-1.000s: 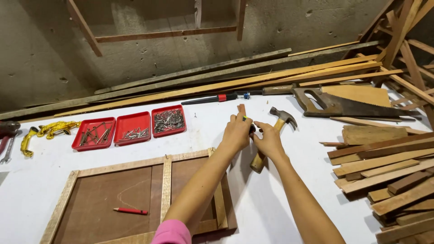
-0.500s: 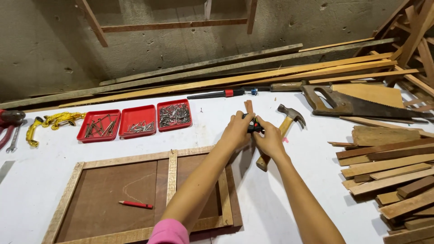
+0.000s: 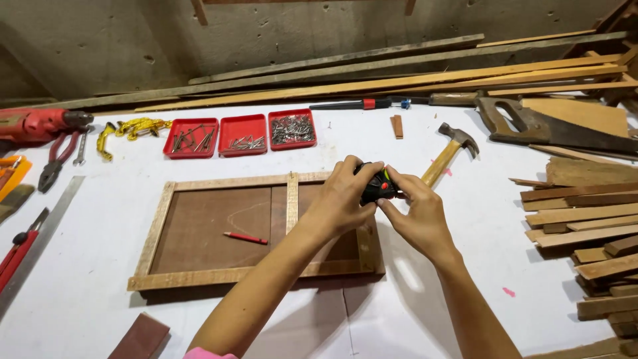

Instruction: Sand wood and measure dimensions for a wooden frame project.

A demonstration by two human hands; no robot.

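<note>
A: Item held? Where?

B: Small black tape measure with red and yellow marks (image 3: 377, 186), over the right end of the pale wooden frame with brown panel (image 3: 219, 276). Left hand (image 3: 345, 199) and right hand (image 3: 415, 213) fingers pinch it; steadiest kept low.

A: Obstructions?

B: Wooden-handled claw hammer (image 3: 446, 154) just behind; red pencil (image 3: 246, 237) on the panel; three red nail trays (image 3: 242, 135) well apart.

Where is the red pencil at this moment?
In the head view, the thin red pencil lies on the brown panel inside the wooden frame, left of both hands.
</note>
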